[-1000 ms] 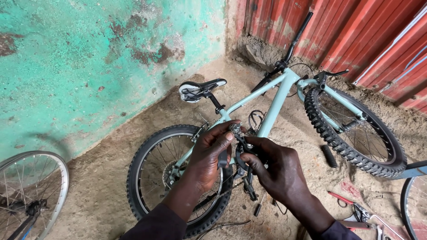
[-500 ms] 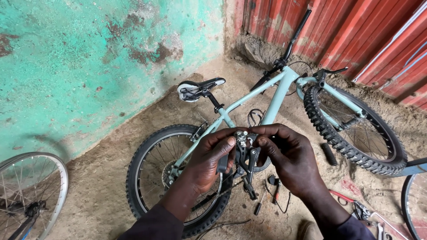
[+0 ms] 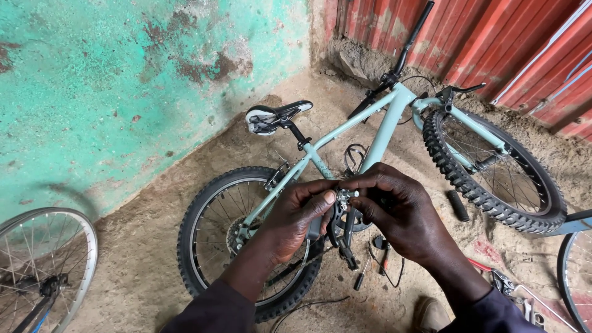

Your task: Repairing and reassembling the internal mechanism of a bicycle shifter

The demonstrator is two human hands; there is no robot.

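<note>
My left hand [image 3: 295, 217] and my right hand [image 3: 399, 213] meet in front of me, both gripping a small black bicycle brake part [image 3: 341, 222] with a silver bolt at its top. My fingertips pinch around that bolt; black arms of the part hang down below my hands. Behind them a pale green bicycle [image 3: 376, 135] lies on its side on the dirt floor, saddle [image 3: 275, 116] toward the green wall, rear wheel [image 3: 228, 240] near me, front wheel [image 3: 493, 166] at the right.
A painted green wall [image 3: 123, 92] fills the left; red corrugated sheet [image 3: 493, 43] stands at the back right. A loose spoked wheel [image 3: 43, 265] lies at the lower left, another wheel edge [image 3: 573, 277] at the right. Tools [image 3: 505, 283] and a black grip [image 3: 457, 205] lie on the dirt.
My right hand has moved up from below the part to its top, and both hands now close around the silver bolt. The bicycle has not moved.
</note>
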